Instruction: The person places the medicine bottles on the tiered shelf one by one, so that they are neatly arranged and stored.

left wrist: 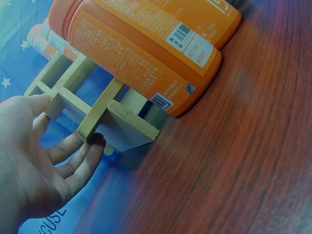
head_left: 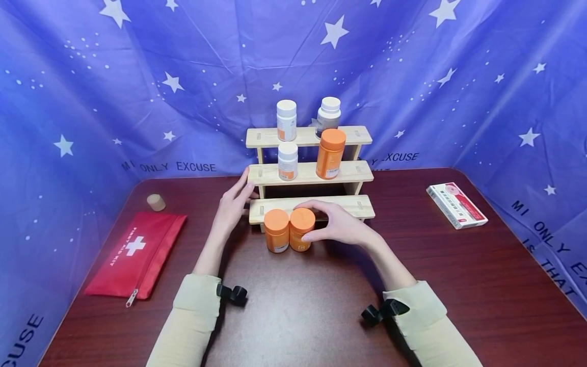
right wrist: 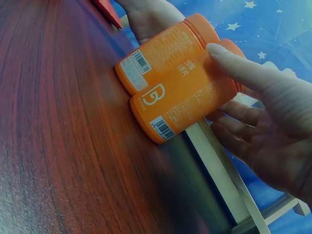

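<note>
My right hand [head_left: 343,224] holds the right one of two orange bottles, a pill bottle [head_left: 295,241] with an orange lid. In the right wrist view the thumb lies across its front near the lid, and the other fingers reach behind it. A matching orange bottle [head_left: 276,235] stands upright against its left side, on the table before the lowest step. My left hand [head_left: 231,206] rests at the left end of a three-step wooden shelf [head_left: 267,174]. In the left wrist view its thumb and bent, relaxed fingers [left wrist: 73,158] touch the plank ends.
White bottles [head_left: 287,125] [head_left: 287,162], a grey-white bottle [head_left: 327,120] and a taller orange bottle [head_left: 330,155] stand on the upper two steps. A red first aid pouch [head_left: 137,255] and a small beige cylinder [head_left: 156,202] lie left; a medicine box [head_left: 457,205] lies right.
</note>
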{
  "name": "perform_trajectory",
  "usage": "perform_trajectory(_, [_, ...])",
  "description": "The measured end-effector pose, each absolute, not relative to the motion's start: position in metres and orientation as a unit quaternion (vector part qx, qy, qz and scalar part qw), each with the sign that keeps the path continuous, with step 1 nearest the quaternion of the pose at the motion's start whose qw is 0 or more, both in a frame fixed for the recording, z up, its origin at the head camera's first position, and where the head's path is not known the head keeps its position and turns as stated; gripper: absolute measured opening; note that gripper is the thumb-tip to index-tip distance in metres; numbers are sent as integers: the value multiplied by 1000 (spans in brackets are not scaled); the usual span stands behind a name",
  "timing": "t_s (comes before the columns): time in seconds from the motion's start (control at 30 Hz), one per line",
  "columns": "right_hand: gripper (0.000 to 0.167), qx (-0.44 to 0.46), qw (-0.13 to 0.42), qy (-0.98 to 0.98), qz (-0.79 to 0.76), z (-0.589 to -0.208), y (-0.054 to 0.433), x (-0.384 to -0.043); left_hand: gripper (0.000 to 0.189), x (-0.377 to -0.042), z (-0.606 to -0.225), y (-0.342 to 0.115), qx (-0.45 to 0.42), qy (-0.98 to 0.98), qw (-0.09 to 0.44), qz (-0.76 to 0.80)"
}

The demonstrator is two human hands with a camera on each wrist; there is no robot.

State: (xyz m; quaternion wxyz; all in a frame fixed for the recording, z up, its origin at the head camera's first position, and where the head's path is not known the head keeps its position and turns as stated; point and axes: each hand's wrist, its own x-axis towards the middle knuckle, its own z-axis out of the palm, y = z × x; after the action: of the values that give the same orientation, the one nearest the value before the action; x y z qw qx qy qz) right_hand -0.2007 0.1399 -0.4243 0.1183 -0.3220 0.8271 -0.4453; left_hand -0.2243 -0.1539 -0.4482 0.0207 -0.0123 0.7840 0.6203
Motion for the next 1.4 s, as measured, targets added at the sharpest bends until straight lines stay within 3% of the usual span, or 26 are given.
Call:
perform_trajectory(0.53, [53, -327, 128, 817, -457, -424, 139, -202, 52, -220, -445, -153, -6, 788, 10, 616])
perform_trajectory(1.4, [53, -300, 131, 803, -498, -413, 149, -199, 52, -222, -447, -153, -8, 788, 11, 615])
